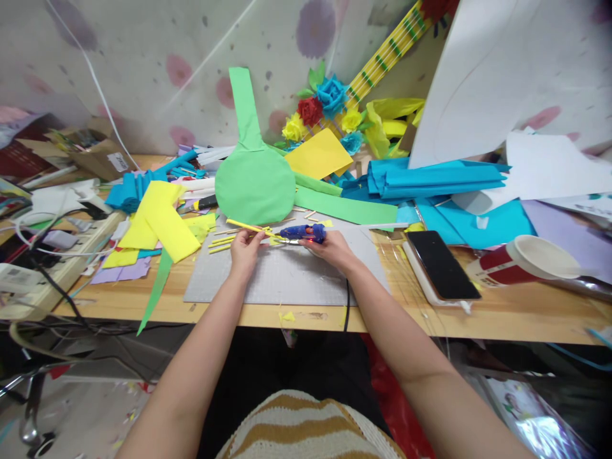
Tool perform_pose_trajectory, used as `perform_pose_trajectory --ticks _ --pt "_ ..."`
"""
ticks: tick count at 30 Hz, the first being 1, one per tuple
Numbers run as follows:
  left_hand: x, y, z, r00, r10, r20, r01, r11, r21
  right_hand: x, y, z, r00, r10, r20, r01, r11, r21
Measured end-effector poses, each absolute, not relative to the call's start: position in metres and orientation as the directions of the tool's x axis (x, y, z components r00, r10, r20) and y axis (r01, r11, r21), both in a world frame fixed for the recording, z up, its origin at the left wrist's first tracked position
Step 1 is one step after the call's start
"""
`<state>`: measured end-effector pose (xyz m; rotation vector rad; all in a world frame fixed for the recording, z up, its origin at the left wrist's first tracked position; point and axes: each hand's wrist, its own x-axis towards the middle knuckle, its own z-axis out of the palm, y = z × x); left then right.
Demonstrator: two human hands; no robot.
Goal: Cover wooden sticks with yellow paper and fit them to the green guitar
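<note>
My left hand (247, 252) pinches a thin yellow stick (245, 225), which slants toward the middle of the grey cutting mat (220, 287). Wrapped round a blue hot glue gun (304, 233), my right hand (335, 250) keeps the nozzle pointing left, close by the stick's right end; whether they touch I cannot tell. A small red light glows on the gun. More yellow sticks (220, 246) lie left of my left hand. Behind both hands rests a round green paper piece (255, 185) with long strips.
Yellow paper (167, 223) and a power strip (67, 255) lie at the left. To the right are a black phone (442, 264), a paper cup (521, 260) and blue paper rolls (430, 178). Paper flowers (329, 95) stand at the back. A black cord (347, 306) hangs over the front edge.
</note>
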<state>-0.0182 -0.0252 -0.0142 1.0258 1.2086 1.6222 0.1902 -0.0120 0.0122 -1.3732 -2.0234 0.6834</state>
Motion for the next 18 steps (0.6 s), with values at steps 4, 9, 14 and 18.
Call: perform_pose_trajectory --ticks 4,9,14,18 --pt "-0.0174 -0.0248 -0.0137 -0.299 0.947 0.118 -0.149 -0.168 0.974 0.1889 -0.0120 0.0118 -0.285 0.937 0.203 0.630 0.343 -0.697" --pt "-0.0165 -0.0260 -0.0112 -0.296 0.949 0.108 -0.155 -0.160 0.975 0.1880 -0.0115 0.0107 -0.301 0.926 0.227 0.606 0.370 -0.704" --pt "-0.0163 -0.0273 -0.0097 -0.284 0.953 0.105 -0.146 -0.151 0.978 0.1877 -0.0106 0.0097 -0.299 0.923 0.242 0.612 0.381 -0.693" --pt "-0.0158 -0.0272 -0.0093 -0.271 0.956 0.110 -0.143 -0.153 0.978 0.1869 -0.0105 0.0092 -0.299 0.922 0.246 0.606 0.382 -0.697"
